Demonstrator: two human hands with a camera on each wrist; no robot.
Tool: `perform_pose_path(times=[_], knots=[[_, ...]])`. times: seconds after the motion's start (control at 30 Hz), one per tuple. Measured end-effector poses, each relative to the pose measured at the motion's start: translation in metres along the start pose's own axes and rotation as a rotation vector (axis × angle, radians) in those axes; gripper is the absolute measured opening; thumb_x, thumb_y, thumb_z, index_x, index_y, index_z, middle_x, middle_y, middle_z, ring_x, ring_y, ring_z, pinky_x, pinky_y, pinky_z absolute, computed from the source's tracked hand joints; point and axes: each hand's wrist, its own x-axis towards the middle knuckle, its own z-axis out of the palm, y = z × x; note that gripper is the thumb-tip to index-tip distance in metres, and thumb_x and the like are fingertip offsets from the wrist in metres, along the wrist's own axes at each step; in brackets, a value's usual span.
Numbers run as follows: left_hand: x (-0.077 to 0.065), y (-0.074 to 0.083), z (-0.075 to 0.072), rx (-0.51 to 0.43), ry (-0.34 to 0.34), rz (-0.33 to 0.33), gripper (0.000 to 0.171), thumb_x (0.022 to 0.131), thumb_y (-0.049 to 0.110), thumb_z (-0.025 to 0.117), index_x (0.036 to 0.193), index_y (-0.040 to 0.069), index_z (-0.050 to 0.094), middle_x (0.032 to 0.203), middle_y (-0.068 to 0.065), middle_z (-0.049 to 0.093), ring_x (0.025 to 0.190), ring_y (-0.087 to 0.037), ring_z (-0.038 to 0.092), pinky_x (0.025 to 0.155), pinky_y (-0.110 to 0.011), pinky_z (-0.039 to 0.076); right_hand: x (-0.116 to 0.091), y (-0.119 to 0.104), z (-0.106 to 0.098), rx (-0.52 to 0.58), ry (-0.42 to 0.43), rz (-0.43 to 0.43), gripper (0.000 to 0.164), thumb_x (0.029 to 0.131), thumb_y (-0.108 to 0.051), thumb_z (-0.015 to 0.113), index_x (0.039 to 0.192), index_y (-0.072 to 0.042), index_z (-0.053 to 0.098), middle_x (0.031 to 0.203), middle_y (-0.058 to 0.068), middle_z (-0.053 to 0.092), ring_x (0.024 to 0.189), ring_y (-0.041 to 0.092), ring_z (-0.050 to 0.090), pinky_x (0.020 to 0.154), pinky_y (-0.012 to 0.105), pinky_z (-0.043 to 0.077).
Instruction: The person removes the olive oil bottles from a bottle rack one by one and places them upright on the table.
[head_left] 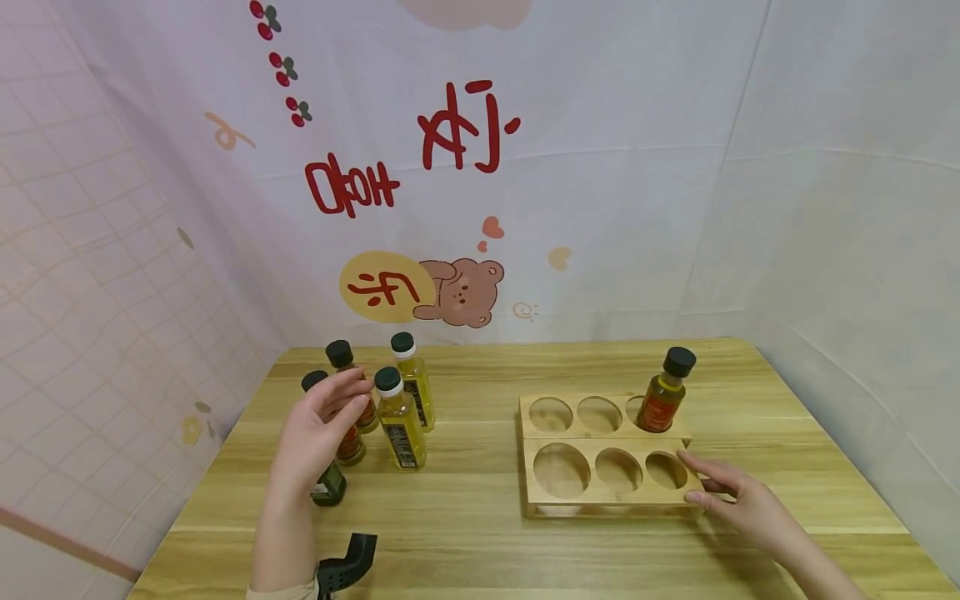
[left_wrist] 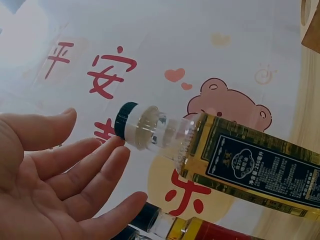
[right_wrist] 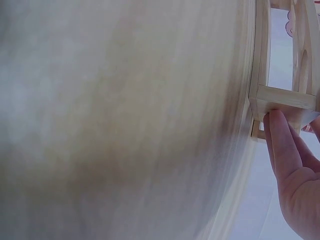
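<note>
My left hand point(head_left: 324, 429) is beside the oil bottle point(head_left: 401, 429) with a dark green cap and yellow oil. In the left wrist view its fingers point(left_wrist: 95, 175) are spread loosely, palm empty, fingertips right at that cap point(left_wrist: 125, 121). At the right end of a two-tier wooden bottle rack point(head_left: 591, 439), my right hand point(head_left: 738, 504) grips the lower tier's edge, thumb near the front corner. The right wrist view shows its fingers point(right_wrist: 282, 137) against the rack's end panel point(right_wrist: 286, 97). A red-labelled bottle point(head_left: 662, 396) stands in the upper tier's right hole.
Another yellow oil bottle point(head_left: 417, 387) stands just behind the nearest one. Dark-capped bottles point(head_left: 341, 354) with red labels and a green bottle point(head_left: 330, 486) are partly hidden by the left hand. A printed cloth point(head_left: 600, 250) hangs behind the wooden table point(head_left: 472, 550).
</note>
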Motion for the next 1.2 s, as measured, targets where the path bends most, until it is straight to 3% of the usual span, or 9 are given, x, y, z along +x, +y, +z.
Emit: perform_pose_path(times=[0.17, 0.33, 0.53, 0.9, 1.03, 1.2], knots=[[-0.004, 0.008, 0.003, 0.001, 0.040, 0.008, 0.037, 0.100, 0.015, 0.061, 0.136, 0.006, 0.058, 0.121, -0.014, 0.066, 0.104, -0.005, 0.061, 0.089, -0.011, 0.044, 0.000, 0.000, 0.000, 0.005, -0.006, 0.002, 0.057, 0.091, -0.022, 0.073, 0.142, -0.005, 0.055, 0.132, 0.022, 0.058, 0.101, -0.003, 0.057, 0.079, 0.023, 0.053], [-0.006, 0.016, 0.008, -0.043, 0.074, 0.059, 0.036, 0.098, 0.012, 0.063, 0.134, 0.005, 0.059, 0.118, -0.014, 0.068, 0.103, -0.006, 0.063, 0.090, -0.011, 0.044, 0.000, -0.001, -0.002, 0.006, -0.013, 0.020, 0.057, 0.091, -0.024, 0.073, 0.142, -0.006, 0.054, 0.133, 0.021, 0.058, 0.102, -0.002, 0.057, 0.080, 0.023, 0.053], [-0.004, 0.025, 0.023, -0.142, 0.050, 0.108, 0.036, 0.096, 0.008, 0.066, 0.131, 0.003, 0.060, 0.115, -0.014, 0.069, 0.102, -0.007, 0.064, 0.089, -0.016, 0.049, 0.001, -0.001, -0.001, 0.004, -0.011, 0.031, 0.058, 0.091, -0.023, 0.073, 0.142, -0.005, 0.054, 0.133, 0.022, 0.058, 0.102, -0.002, 0.057, 0.081, 0.023, 0.053], [0.007, 0.025, 0.072, -0.176, -0.069, 0.158, 0.034, 0.095, 0.007, 0.067, 0.129, 0.007, 0.064, 0.109, -0.008, 0.071, 0.101, -0.020, 0.067, 0.089, -0.027, 0.052, 0.002, -0.001, -0.001, 0.011, -0.022, 0.030, 0.058, 0.090, -0.019, 0.073, 0.142, -0.003, 0.053, 0.134, 0.024, 0.056, 0.102, 0.001, 0.058, 0.080, 0.025, 0.054], [0.010, 0.024, 0.095, -0.204, -0.116, 0.159, 0.033, 0.094, 0.008, 0.068, 0.127, 0.008, 0.066, 0.107, -0.006, 0.072, 0.100, -0.020, 0.067, 0.088, -0.032, 0.053, 0.002, -0.002, -0.002, 0.004, -0.028, 0.049, 0.058, 0.091, -0.022, 0.072, 0.143, -0.004, 0.053, 0.135, 0.023, 0.056, 0.103, 0.004, 0.059, 0.081, 0.026, 0.053], [0.012, 0.024, 0.124, -0.168, -0.180, 0.174, 0.033, 0.094, 0.009, 0.068, 0.127, 0.008, 0.065, 0.107, -0.003, 0.072, 0.099, -0.019, 0.067, 0.086, -0.034, 0.054, 0.002, -0.001, -0.001, 0.008, -0.027, 0.039, 0.058, 0.091, -0.022, 0.073, 0.142, -0.004, 0.053, 0.134, 0.023, 0.057, 0.102, 0.004, 0.059, 0.081, 0.027, 0.054]])
